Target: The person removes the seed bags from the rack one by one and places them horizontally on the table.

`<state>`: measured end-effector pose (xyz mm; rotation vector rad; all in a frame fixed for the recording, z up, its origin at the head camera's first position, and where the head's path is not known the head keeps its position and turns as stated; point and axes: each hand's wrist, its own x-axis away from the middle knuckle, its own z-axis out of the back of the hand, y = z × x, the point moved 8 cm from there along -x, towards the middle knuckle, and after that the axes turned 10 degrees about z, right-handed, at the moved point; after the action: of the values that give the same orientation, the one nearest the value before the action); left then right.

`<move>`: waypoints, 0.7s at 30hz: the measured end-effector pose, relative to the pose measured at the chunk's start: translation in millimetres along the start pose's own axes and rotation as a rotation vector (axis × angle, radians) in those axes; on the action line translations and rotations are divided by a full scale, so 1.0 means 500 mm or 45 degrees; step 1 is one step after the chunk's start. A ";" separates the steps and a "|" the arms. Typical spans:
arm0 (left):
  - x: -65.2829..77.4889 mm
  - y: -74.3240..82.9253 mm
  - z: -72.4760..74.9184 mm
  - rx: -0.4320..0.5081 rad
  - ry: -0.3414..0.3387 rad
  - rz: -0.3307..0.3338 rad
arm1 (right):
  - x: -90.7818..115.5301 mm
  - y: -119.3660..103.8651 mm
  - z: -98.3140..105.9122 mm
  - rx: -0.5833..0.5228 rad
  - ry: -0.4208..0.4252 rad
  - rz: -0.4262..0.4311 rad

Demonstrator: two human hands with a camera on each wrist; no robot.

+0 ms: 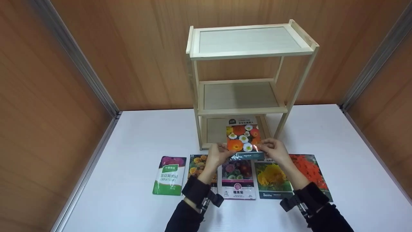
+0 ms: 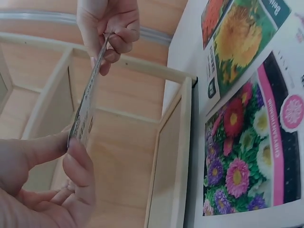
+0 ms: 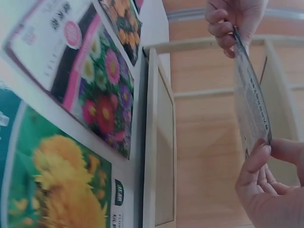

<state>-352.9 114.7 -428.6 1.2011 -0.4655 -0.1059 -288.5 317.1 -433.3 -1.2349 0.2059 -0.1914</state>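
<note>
A seed packet [image 1: 243, 138] with orange and white flowers is held up in front of the shelf's lower part. My left hand [image 1: 219, 156] pinches its lower left edge between thumb and fingers. On the opposite edge, my right hand [image 1: 274, 150] pinches it the same way. Both wrist views show the packet edge-on, with the left hand [image 2: 52, 185] and right hand [image 3: 270, 180] gripping opposite sides. Below it on the table lies a pink-banded packet [image 1: 238, 183]. A yellow-flower packet [image 1: 273, 178] lies to its right, partly behind my right wrist.
A pale wooden three-tier shelf [image 1: 243, 111] stands at the back of the white table [image 1: 128, 154]. A green-and-white packet [image 1: 169, 180], an orange-flower packet [image 1: 196, 164] and a red-flower packet [image 1: 310, 170] lie in the same row. Wooden panels [image 1: 145, 64] enclose the table.
</note>
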 end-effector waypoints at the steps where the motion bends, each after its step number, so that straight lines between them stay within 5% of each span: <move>1: 0.009 -0.003 -0.002 0.009 -0.002 -0.011 | 0.011 0.002 0.001 0.023 0.017 -0.014; 9: 0.072 -0.038 -0.029 0.056 -0.078 -0.079 | 0.089 0.010 0.001 -0.028 0.110 0.110; 21: 0.126 -0.100 -0.047 -0.028 -0.022 -0.154 | 0.161 0.041 -0.019 0.029 0.237 -0.106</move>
<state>-278.3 96.6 -462.4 1.2070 -0.4056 -0.2247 -212.5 294.2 -460.0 -1.2043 0.3125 -0.3807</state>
